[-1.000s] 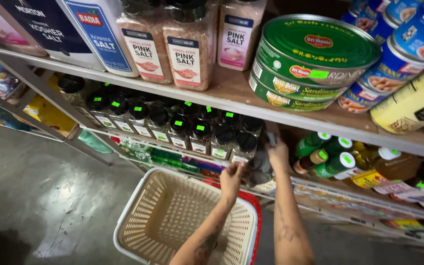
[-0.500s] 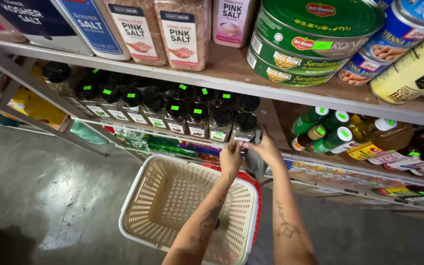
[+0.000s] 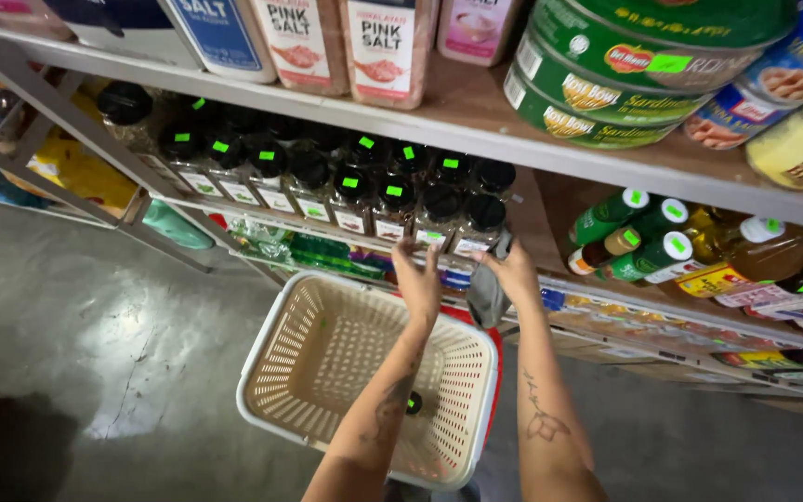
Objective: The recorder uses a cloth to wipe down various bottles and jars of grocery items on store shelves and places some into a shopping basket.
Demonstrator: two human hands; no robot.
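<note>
My left hand (image 3: 417, 279) is raised with fingers apart, its tips at the front row of black-lidded spice jars (image 3: 431, 216) on the middle shelf. It grips nothing. My right hand (image 3: 516, 271) is just to its right, closed on a grey cloth (image 3: 487, 296) that hangs down by the shelf edge. Beneath both forearms is a beige plastic basket (image 3: 309, 358) with a red rim. One small dark-lidded jar (image 3: 413, 402) lies inside it, partly hidden by my left forearm.
The top shelf holds tall pink salt jars (image 3: 385, 42) and stacked green cans (image 3: 606, 88). Green-capped bottles (image 3: 638, 242) lie right of the spice jars. A diagonal metal shelf brace (image 3: 67, 116) runs at left. The grey concrete floor (image 3: 76, 316) lies below.
My right hand came down from the shelf's upright to the shelf edge. My left hand rose to the front jars, and both hands now sit close together.
</note>
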